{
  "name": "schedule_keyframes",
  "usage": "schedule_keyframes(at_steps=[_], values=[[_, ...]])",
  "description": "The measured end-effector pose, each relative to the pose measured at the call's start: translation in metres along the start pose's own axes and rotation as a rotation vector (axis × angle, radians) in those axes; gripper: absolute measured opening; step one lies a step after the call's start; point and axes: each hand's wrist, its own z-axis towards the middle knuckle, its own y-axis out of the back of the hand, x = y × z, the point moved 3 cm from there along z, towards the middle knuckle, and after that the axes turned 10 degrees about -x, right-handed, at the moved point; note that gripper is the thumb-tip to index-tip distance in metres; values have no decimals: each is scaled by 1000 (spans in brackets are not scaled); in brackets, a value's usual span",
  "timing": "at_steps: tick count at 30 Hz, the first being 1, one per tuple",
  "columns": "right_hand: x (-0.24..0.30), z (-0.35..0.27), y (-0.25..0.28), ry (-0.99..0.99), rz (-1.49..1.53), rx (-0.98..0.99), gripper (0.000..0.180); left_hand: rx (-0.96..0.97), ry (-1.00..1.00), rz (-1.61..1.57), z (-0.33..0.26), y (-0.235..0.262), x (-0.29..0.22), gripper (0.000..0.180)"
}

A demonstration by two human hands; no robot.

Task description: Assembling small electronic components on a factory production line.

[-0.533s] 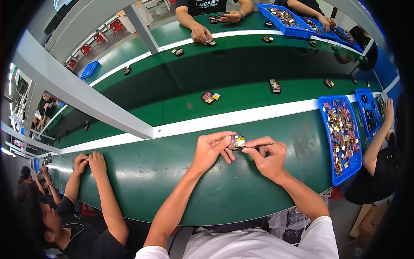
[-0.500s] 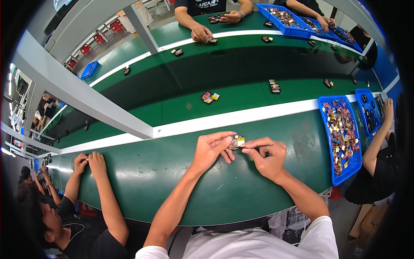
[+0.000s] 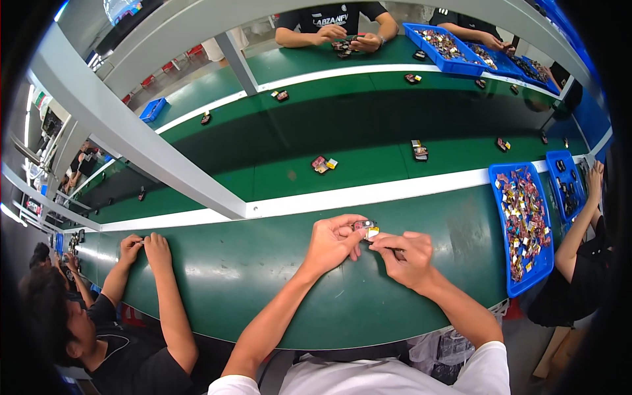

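My left hand [image 3: 334,245] grips a small black-cased electronic unit [image 3: 366,226] between thumb and fingers. The unit has a reddish circuit board and a white-and-yellow piece on its near side. Close against its right edge, my right hand [image 3: 408,260] pinches a thin dark stick-like tool [image 3: 396,249], mostly covered by the fingers. The tool's tip is at or just beside the unit; whether they touch I cannot tell. Both hands are above the green worktop [image 3: 276,283].
A blue tray [image 3: 548,266] of loose boards stands right, beside a second blue tray [image 3: 565,176]. Beyond a white rail [image 3: 368,192], similar units [image 3: 322,164] lie on a green belt [image 3: 368,161]. Co-workers sit left, right and opposite. A grey post [image 3: 158,148] slants down at left.
The view has shifted slightly, so the scene sits lower. My right hand has tilted, and less of the tool shows. Across the belt, a person's hand has drawn back from the rail to their other hand.
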Motion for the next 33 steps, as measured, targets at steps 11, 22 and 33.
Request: schedule_keyframes(at_steps=[11, 22, 33], values=[[-20, 10, 28, -260, 36, -306, 15, -94, -111, 142, 78, -18, -40, 19], [-43, 2, 49, -437, -39, -375, 12, -486, -493, 1121, 132, -31, -64, 30], [-45, 2, 34, -460, 18, -273, 51, -164, -362, 728, 168, -89, -70, 19]])
